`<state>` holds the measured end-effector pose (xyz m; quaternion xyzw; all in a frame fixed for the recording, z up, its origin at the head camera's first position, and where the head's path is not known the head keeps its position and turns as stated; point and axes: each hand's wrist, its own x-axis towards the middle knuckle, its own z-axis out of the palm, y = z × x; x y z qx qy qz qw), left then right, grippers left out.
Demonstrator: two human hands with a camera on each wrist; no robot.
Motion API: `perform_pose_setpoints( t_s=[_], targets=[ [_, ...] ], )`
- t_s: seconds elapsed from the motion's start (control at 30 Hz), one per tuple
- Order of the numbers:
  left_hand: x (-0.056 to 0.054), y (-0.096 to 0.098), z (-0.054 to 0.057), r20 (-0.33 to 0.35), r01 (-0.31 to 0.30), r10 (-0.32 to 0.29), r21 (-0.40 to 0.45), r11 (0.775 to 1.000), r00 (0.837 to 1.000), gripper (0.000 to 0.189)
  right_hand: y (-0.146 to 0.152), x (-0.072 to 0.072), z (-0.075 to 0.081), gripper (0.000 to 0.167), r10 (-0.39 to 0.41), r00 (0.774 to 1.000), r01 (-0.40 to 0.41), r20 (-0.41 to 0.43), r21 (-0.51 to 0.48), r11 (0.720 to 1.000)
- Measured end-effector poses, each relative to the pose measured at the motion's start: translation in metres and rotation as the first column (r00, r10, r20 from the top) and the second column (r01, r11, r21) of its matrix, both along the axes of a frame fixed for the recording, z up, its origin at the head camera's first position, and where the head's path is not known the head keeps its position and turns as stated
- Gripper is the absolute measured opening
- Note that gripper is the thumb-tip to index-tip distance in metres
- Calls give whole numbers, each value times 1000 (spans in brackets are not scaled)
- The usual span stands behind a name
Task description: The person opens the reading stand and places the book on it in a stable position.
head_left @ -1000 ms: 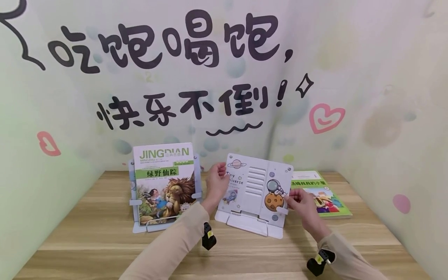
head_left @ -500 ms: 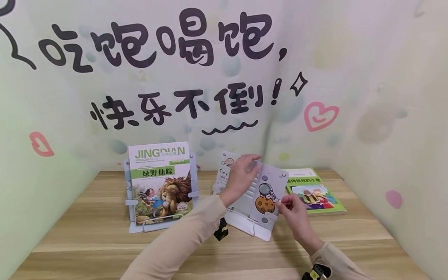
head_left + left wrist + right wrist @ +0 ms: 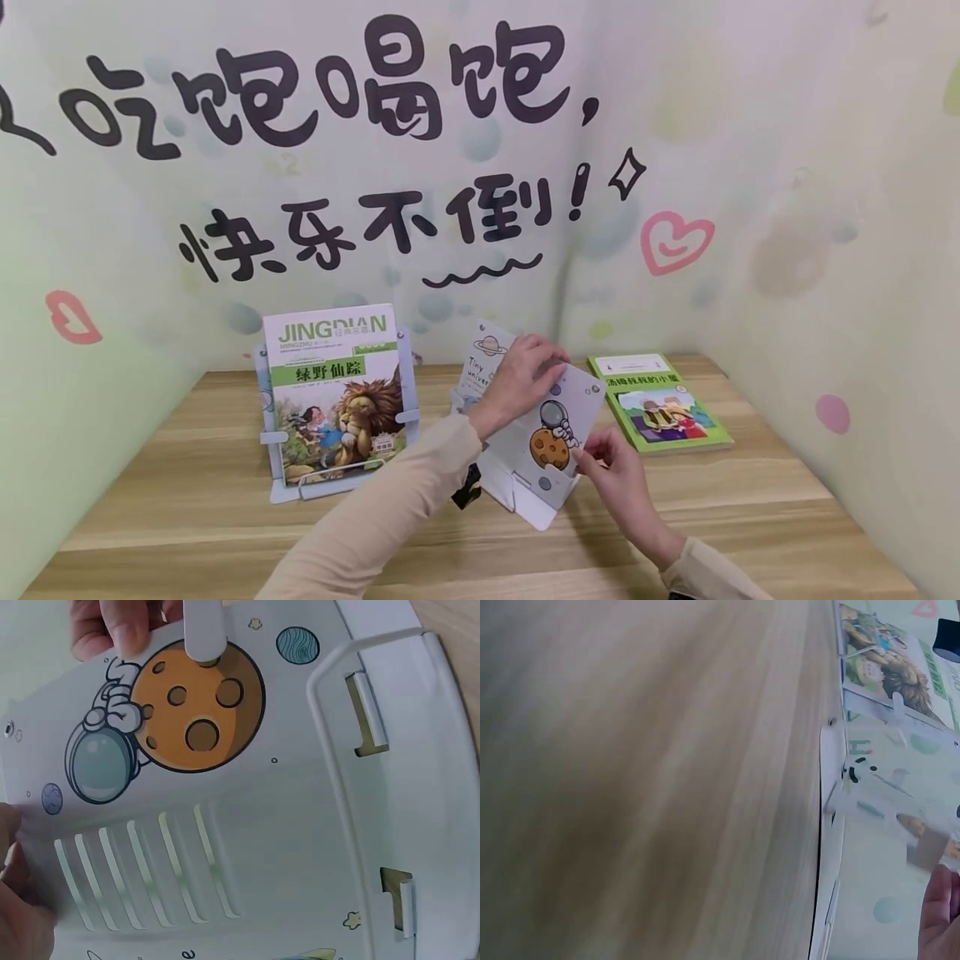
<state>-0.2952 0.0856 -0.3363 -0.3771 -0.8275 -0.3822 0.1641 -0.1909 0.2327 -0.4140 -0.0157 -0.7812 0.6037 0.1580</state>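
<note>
1. White flat-panelled book stand (image 3: 528, 437), printed with planets, an astronaut and the words "Tiny universe": between my hands, mid-table, slanted so its lower edge runs down to the right. Whether its base rests on the table I cannot tell.
2. My left hand (image 3: 521, 375): reaches across the stand's front, fingers bent over its top edge and gripping it; little spread.
3. My right hand (image 3: 615, 467): pinches the stand's right side edge, thumb on the front face beside the astronaut, other fingers behind.
4. Fittings on this stand: white rounded clip (image 3: 204, 630) overlapping the orange planet; white bent-wire holder (image 3: 379, 640) across the lower front; row of raised slots (image 3: 142, 874) in the middle panel.
5. Pale blue book stand (image 3: 406, 367): propped on the table to the left, apart from the white one.
6. White-and-green paperback with a lion on its cover (image 3: 337, 400): standing on the pale blue stand, a side clip at each edge, wire across its foot.
7. Green-edged paperback with a figure in red (image 3: 660, 408): lying flat, right of the white stand, beyond my right hand.
8. Light wood-grain table (image 3: 187, 500): beneath everything listed.
9. Pale printed wall covering (image 3: 712, 108): behind the table, bearing large black lettering (image 3: 401, 200).
</note>
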Motion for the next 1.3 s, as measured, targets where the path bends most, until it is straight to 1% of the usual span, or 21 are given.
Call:
perform_pose_setpoints(
  t_s=[0.13, 0.2, 0.23, 0.3, 0.37, 0.43, 0.47, 0.5, 0.57, 0.63, 0.7, 0.73, 0.8, 0.87, 0.93, 0.97, 1.03, 1.07, 1.13, 1.23, 1.3],
  targets=[
    [-2, -4, -3, -3, 42, -42, 6, 999, 999, 14, 8, 1, -2, 18, 95, 995, -95, -5, 29, 995],
    [-4, -7, -5, -13, 65, -65, 12, 998, 998, 13, 16, -1, -2, 22, 133, 991, -134, 17, 17, 991],
    [-5, -8, -6, -18, 76, -76, 16, 997, 997, 13, 20, -3, -2, 24, 139, 990, -140, 35, 10, 990],
    [-7, -11, -7, -27, 102, -101, 32, 994, 995, 11, 29, -9, 0, 26, 133, 989, -134, 67, 20, 991],
    [-9, -14, -8, -34, 126, -125, 46, 991, 992, 10, 38, -20, 2, 26, 94, 990, -102, 108, 72, 992],
    [-10, -16, -8, -35, 152, -151, 61, 986, 988, 9, 46, -32, 3, 24, 54, 989, -78, 136, 175, 981],
    [-10, -18, -9, -34, 165, -163, 67, 984, 986, 8, 49, -39, 3, 22, 38, 989, -72, 142, 239, 968],
    [-10, -19, -9, -36, 177, -175, 68, 982, 984, 8, 52, -46, 3, 21, 21, 990, -64, 142, 307, 949],
    [-10, -22, -9, -43, 202, -200, 70, 977, 979, 6, 58, -59, 0, 17, 0, 991, -60, 132, 449, 891],
    [-9, -25, -9, -52, 225, -222, 70, 972, 974, 5, 61, -69, -2, 12, -25, 991, -57, 132, 579, 813],
    [-8, -28, -9, -60, 248, -244, 69, 966, 968, 5, 63, -77, -4, 8, -62, 987, -60, 151, 689, 722],
    [-7, -29, -10, -63, 261, -257, 70, 963, 964, 5, 64, -80, -5, 7, -79, 982, -71, 170, 730, 679],
    [-6, -31, -10, -61, 286, -282, 74, 955, 957, 5, 64, -83, -6, 9, -114, 970, -102, 215, 784, 613],
    [-5, -33, -10, -55, 314, -311, 76, 946, 949, 5, 64, -85, -6, 10, -141, 958, -129, 249, 818, 561],
    [-4, -35, -10, -43, 338, -335, 77, 938, 941, 5, 63, -86, -5, 10, -147, 954, -147, 260, 836, 528],
    [-3, -36, -9, -36, 345, -343, 78, 935, 939, 5, 62, -86, -5, 10, -145, 953, -155, 264, 842, 516],
    [-2, -38, -9, -19, 354, -354, 76, 932, 935, 5, 61, -86, -4, 12, -144, 951, -171, 275, 850, 498],
    [-2, -39, -8, -13, 359, -359, 77, 930, 933, 5, 61, -86, -4, 13, -145, 948, -179, 284, 851, 494],
    [-1, -41, -7, -6, 367, -368, 80, 927, 930, 5, 62, -86, -5, 14, -149, 941, -196, 306, 844, 499],
    [-2, -45, -6, -14, 381, -381, 91, 920, 924, 6, 67, -83, -5, 13, -149, 933, -201, 327, 817, 540],
    [-3, -47, -4, -27, 392, -392, 103, 914, 920, 5, 70, -78, -4, 11, -134, 938, -184, 318, 789, 586]
  ],
)
